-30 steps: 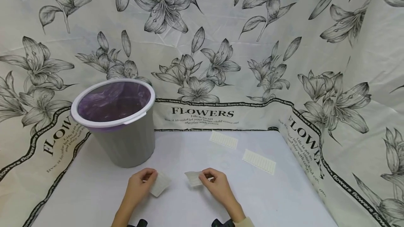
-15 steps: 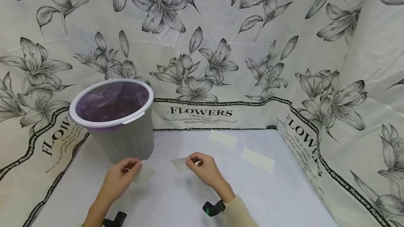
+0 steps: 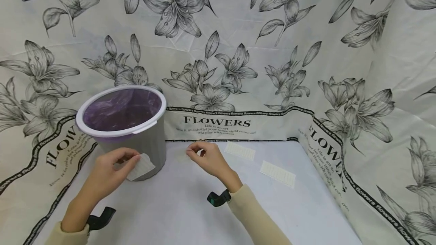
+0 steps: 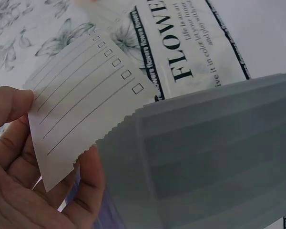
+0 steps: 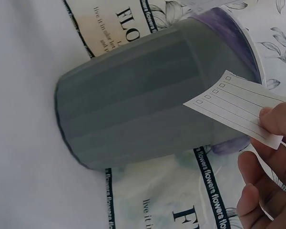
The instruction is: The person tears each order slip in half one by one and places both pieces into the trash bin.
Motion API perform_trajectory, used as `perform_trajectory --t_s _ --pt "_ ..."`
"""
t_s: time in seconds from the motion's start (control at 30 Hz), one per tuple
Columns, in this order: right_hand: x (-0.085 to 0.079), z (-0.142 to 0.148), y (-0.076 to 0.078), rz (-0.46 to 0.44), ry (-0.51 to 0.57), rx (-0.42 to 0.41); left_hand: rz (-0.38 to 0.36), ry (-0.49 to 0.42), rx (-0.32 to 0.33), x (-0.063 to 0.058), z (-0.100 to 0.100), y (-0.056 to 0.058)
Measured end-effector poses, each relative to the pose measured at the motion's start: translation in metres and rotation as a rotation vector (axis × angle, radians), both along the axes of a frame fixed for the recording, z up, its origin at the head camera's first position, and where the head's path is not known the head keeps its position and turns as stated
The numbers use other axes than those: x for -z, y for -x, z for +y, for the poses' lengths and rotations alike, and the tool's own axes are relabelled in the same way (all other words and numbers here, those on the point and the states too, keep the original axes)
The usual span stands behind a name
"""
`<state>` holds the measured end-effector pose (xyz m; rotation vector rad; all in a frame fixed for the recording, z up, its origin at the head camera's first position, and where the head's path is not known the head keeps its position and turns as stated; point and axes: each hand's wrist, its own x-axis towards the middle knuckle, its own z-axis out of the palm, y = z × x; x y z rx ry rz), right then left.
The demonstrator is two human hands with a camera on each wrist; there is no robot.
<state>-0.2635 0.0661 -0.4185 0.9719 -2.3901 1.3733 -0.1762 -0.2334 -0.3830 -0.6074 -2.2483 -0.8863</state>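
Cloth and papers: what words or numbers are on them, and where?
"FLOWERS": on the flowered cloth
"Life is an art live it in color let your inner child come out and play with colors": beneath
"flowers": along its black band
Held papers: no words visible
Table sheets: too small to read

Fingers (image 4: 91,174) pinching lined checkbox paper (image 4: 78,98), grey bin (image 4: 205,157) behind, flower-printed cloth (image 4: 181,45)

I see white table (image 3: 170,211) through head camera. Grey bin (image 3: 151,144) upright at ten o'clock. Lined paper (image 3: 240,151) flat at one o'clock, by far edge; second paper (image 3: 277,174) flat at two o'clock, near first, apart.
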Motion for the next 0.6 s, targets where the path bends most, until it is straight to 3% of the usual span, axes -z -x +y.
perform_trajectory --t_s 0.17,0.3,0.43,0.6 --pt "-0.013 -0.009 0.007 0.045 -0.01 -0.031 -0.01 0.103 0.027 -0.006 -0.002 0.002" --pt "-0.026 -0.016 0.012 0.088 -0.055 -0.062 0.027 0.145 0.102 -0.013 -0.005 0.004" --pt "-0.044 -0.021 0.016 0.144 -0.08 -0.092 0.054 0.169 0.172 -0.028 -0.008 0.007" --pt "-0.066 -0.026 0.025 0.293 -0.133 -0.154 0.054 0.207 0.166 -0.05 -0.017 0.008"
